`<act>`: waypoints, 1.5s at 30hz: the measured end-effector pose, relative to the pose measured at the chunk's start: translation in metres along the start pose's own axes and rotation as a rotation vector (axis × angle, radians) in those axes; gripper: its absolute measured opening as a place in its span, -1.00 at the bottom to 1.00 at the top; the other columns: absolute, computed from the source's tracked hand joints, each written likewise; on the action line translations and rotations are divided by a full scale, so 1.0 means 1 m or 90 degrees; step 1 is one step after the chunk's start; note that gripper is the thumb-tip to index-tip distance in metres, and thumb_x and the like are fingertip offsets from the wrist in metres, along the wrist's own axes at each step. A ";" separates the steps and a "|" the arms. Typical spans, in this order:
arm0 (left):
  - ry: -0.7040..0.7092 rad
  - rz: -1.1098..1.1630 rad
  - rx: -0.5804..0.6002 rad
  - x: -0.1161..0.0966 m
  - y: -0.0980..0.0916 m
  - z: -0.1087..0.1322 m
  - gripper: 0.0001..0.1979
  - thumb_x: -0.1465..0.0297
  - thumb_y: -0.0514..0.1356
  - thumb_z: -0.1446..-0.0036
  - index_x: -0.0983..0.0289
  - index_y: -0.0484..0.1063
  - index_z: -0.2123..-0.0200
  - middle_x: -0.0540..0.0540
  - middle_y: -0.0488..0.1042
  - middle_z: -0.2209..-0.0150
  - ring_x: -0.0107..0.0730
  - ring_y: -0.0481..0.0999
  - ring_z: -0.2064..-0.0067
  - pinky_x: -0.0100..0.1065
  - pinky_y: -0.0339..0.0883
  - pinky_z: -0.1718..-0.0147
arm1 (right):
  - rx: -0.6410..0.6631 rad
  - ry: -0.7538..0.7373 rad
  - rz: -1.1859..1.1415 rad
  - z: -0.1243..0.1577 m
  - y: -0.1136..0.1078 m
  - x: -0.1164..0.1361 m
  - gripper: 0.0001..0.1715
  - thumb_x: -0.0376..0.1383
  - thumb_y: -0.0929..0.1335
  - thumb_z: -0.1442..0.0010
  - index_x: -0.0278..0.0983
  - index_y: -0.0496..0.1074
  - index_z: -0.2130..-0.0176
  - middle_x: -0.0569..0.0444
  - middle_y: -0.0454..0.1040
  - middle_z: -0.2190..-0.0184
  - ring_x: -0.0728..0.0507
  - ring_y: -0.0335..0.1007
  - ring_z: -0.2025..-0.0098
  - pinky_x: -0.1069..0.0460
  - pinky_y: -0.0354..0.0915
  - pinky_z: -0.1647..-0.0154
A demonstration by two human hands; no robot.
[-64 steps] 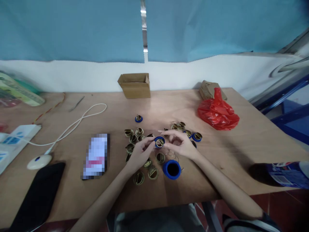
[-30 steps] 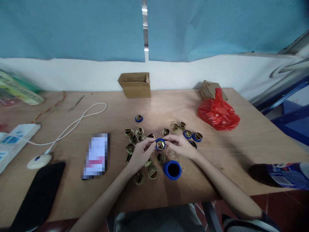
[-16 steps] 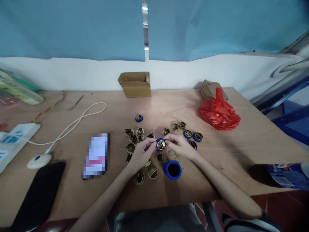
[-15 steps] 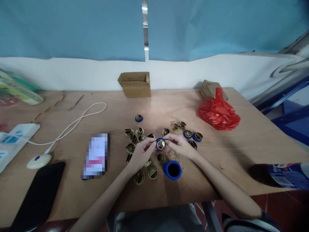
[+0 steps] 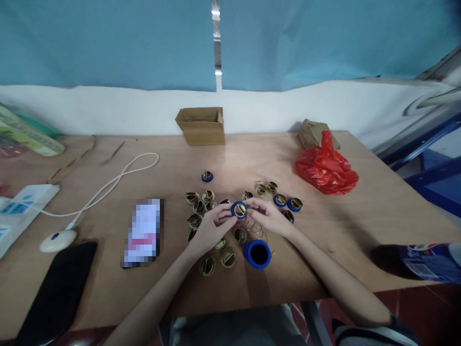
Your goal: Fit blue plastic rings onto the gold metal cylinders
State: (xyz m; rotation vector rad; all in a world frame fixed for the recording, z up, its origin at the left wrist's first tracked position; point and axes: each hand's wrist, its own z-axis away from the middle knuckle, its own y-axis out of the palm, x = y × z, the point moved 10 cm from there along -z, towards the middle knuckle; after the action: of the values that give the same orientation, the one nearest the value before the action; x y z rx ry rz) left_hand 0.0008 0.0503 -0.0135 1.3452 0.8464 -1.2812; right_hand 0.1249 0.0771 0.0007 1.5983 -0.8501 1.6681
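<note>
Between both hands, above the table, is a round brass-coloured fitting with a blue ring (image 5: 239, 210) around it. My left hand (image 5: 215, 222) grips its left edge with thumb and fingers. From the right, the fingertips of my right hand (image 5: 265, 215) close on the same piece. Just below my hands stands a stack of blue rings (image 5: 258, 253) with a dark hollow middle. Several brass fittings without a blue ring (image 5: 228, 258) lie around and under my left hand. To the right, a few fittings with blue rings (image 5: 294, 204) rest on the wood.
Thin wire-like hoops (image 5: 258, 231) lie behind the blue stack. A phone with a lit screen (image 5: 143, 233) and a black phone-like slab (image 5: 57, 290) are at left, near a white cable (image 5: 104, 194). An open cardboard box (image 5: 203, 129), red bag (image 5: 326, 168) and bottle (image 5: 425, 262) stand around.
The held fitting has risen slightly and turned in my fingers. My left thumb now sits lower along its rim, and my right hand has shifted a little upward.
</note>
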 end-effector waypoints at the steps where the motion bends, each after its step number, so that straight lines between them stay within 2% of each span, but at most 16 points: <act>1: -0.002 0.000 -0.003 0.001 -0.001 0.000 -0.60 0.28 0.37 -0.10 0.33 0.46 0.04 0.23 0.68 0.14 -0.15 0.68 0.08 -0.11 0.57 -0.01 | -0.001 -0.001 -0.002 0.000 0.001 0.000 -0.71 -0.14 0.38 -0.30 -0.27 0.47 0.08 0.09 0.52 0.36 -0.03 0.44 0.42 0.02 0.47 0.31; 9: -0.013 0.029 -0.020 0.007 -0.005 -0.003 -0.57 0.28 0.40 -0.03 0.33 0.47 0.06 0.21 0.69 0.20 -0.14 0.71 0.18 -0.07 0.62 0.08 | 0.001 0.007 -0.009 0.003 0.005 0.000 -0.69 -0.11 0.39 -0.30 -0.28 0.46 0.09 0.09 0.54 0.36 -0.04 0.47 0.40 0.01 0.47 0.31; 14: -0.018 0.042 -0.003 0.003 -0.001 0.000 -0.57 0.27 0.40 -0.05 0.32 0.47 0.05 0.21 0.69 0.20 -0.13 0.71 0.18 -0.07 0.63 0.09 | -0.006 -0.008 0.011 0.002 -0.001 0.004 -0.64 -0.05 0.40 -0.29 -0.29 0.49 0.13 0.08 0.54 0.39 -0.04 0.47 0.42 0.03 0.45 0.34; 19: -0.015 0.043 0.037 0.000 0.009 0.002 -0.53 0.16 0.37 -0.10 0.31 0.45 0.01 0.25 0.68 0.14 -0.07 0.71 0.17 -0.07 0.64 0.15 | 0.000 0.006 0.004 0.001 -0.008 0.007 -0.57 0.02 0.40 -0.28 -0.30 0.50 0.19 0.15 0.49 0.53 -0.02 0.40 0.52 0.07 0.36 0.43; 25: -0.052 0.030 0.009 0.009 0.002 0.001 -0.48 0.00 0.26 -0.18 0.27 0.46 -0.02 0.20 0.68 0.21 -0.11 0.71 0.25 -0.12 0.64 0.24 | -0.005 0.024 -0.027 0.003 -0.008 0.007 -0.61 -0.01 0.45 -0.23 -0.28 0.45 0.21 0.22 0.44 0.60 0.02 0.33 0.59 0.12 0.22 0.53; 27: -0.043 0.003 -0.003 0.006 -0.001 0.002 -0.52 0.02 0.21 -0.22 0.25 0.48 -0.03 0.19 0.66 0.14 -0.14 0.69 0.17 -0.15 0.62 0.18 | -0.002 0.025 -0.015 0.004 -0.007 0.009 -0.66 -0.07 0.48 -0.21 -0.28 0.47 0.22 0.23 0.44 0.58 0.04 0.32 0.57 0.12 0.20 0.53; 30: 0.014 -0.099 -0.022 -0.004 -0.003 0.001 -0.63 0.15 0.26 -0.21 0.25 0.51 0.02 0.19 0.61 0.02 -0.16 0.62 0.00 -0.18 0.54 0.01 | 0.034 0.008 0.007 0.005 0.000 0.016 -0.73 -0.14 0.50 -0.18 -0.28 0.52 0.22 0.18 0.50 0.47 0.01 0.40 0.46 0.09 0.30 0.40; 32: 0.063 -0.136 -0.019 -0.012 -0.002 0.001 -0.67 0.24 0.30 -0.17 0.26 0.50 0.05 0.20 0.60 0.00 -0.18 0.59 -0.05 -0.19 0.48 -0.07 | 0.055 0.003 0.011 0.005 0.003 0.020 -0.74 -0.16 0.49 -0.20 -0.26 0.53 0.16 0.14 0.55 0.38 -0.02 0.46 0.37 0.06 0.36 0.31; 34: 0.093 -0.128 -0.017 -0.017 -0.001 0.001 -0.70 0.28 0.29 -0.16 0.27 0.48 0.06 0.20 0.60 0.01 -0.21 0.59 -0.06 -0.20 0.46 -0.09 | 0.043 0.010 0.014 0.005 -0.001 0.021 -0.73 -0.14 0.44 -0.26 -0.25 0.51 0.11 0.13 0.55 0.37 -0.02 0.45 0.39 0.06 0.36 0.35; 36: 0.105 -0.111 -0.031 -0.019 -0.003 0.001 -0.73 0.30 0.27 -0.19 0.26 0.47 0.06 0.19 0.59 0.01 -0.23 0.58 -0.06 -0.21 0.46 -0.08 | 0.004 0.021 0.045 0.005 -0.013 0.019 -0.75 -0.13 0.40 -0.29 -0.25 0.48 0.14 0.17 0.49 0.45 0.00 0.38 0.48 0.08 0.29 0.45; 38: 0.111 -0.100 -0.054 -0.020 -0.007 0.002 -0.73 0.32 0.27 -0.18 0.26 0.46 0.06 0.18 0.59 0.01 -0.24 0.58 -0.06 -0.23 0.45 -0.08 | -0.003 0.033 0.120 0.006 -0.022 0.016 -0.78 -0.15 0.41 -0.27 -0.26 0.46 0.22 0.22 0.40 0.55 0.02 0.29 0.55 0.10 0.20 0.50; 40: 0.114 -0.088 -0.068 -0.020 -0.009 0.003 -0.73 0.33 0.28 -0.17 0.25 0.46 0.07 0.17 0.59 0.03 -0.26 0.58 -0.04 -0.25 0.46 -0.07 | 0.053 0.055 0.221 0.009 -0.023 0.008 -0.79 -0.19 0.46 -0.21 -0.27 0.45 0.24 0.25 0.37 0.57 0.03 0.24 0.55 0.11 0.14 0.51; 42: 0.109 -0.077 -0.070 -0.018 -0.010 0.003 -0.73 0.34 0.29 -0.16 0.25 0.46 0.07 0.16 0.59 0.05 -0.28 0.58 -0.03 -0.27 0.45 -0.05 | 0.100 0.076 0.314 0.012 -0.022 0.000 -0.70 -0.20 0.52 -0.12 -0.27 0.46 0.18 0.25 0.38 0.55 0.02 0.25 0.53 0.12 0.12 0.51; 45: 0.106 -0.068 -0.066 -0.015 -0.010 0.003 -0.74 0.34 0.30 -0.15 0.25 0.46 0.08 0.14 0.59 0.07 -0.31 0.58 0.00 -0.31 0.45 -0.02 | 0.119 0.091 0.395 0.013 -0.022 -0.006 -0.65 -0.25 0.54 -0.09 -0.26 0.45 0.14 0.25 0.40 0.54 0.01 0.30 0.51 0.12 0.12 0.50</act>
State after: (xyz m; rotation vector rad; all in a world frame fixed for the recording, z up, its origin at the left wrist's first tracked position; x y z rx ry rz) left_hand -0.0116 0.0521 -0.0008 1.3532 1.0981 -1.2006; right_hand 0.1506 0.0782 -0.0044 1.3862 -1.2287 2.3177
